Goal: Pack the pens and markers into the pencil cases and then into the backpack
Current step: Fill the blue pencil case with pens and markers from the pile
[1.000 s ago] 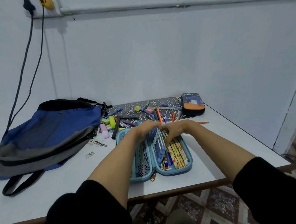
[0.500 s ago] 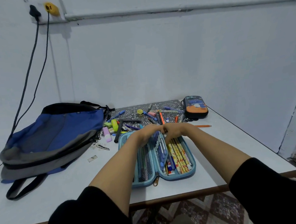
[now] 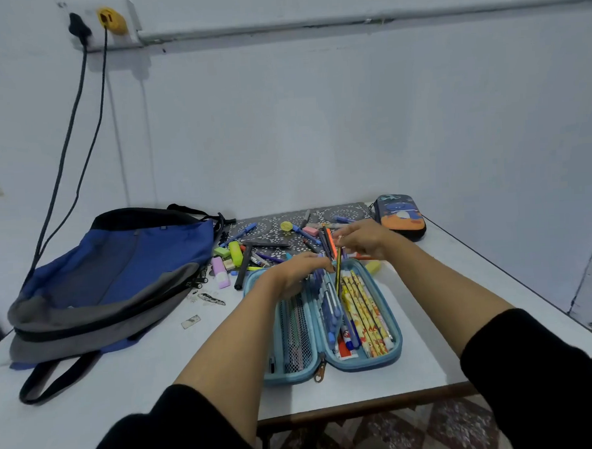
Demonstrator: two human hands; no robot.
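A light blue pencil case lies open on the white table, its right half full of yellow pencils and pens, its left half a mesh pocket. My right hand is raised over the case's far end and pinches a yellow-and-black pencil that slants down into the case. My left hand rests on the far end of the centre flap, fingers curled over it. Loose pens and markers lie scattered behind the case. A blue and grey backpack lies flat at the left.
A second, dark pencil case with an orange picture sits shut at the back right by the wall. A patterned mat lies under the loose pens. Two cables hang from wall sockets behind the backpack. The table's front edge is near me.
My right hand has lifted up and back from the case, drawing the yellow-and-black pencil up with it. My left hand stays on the centre flap.
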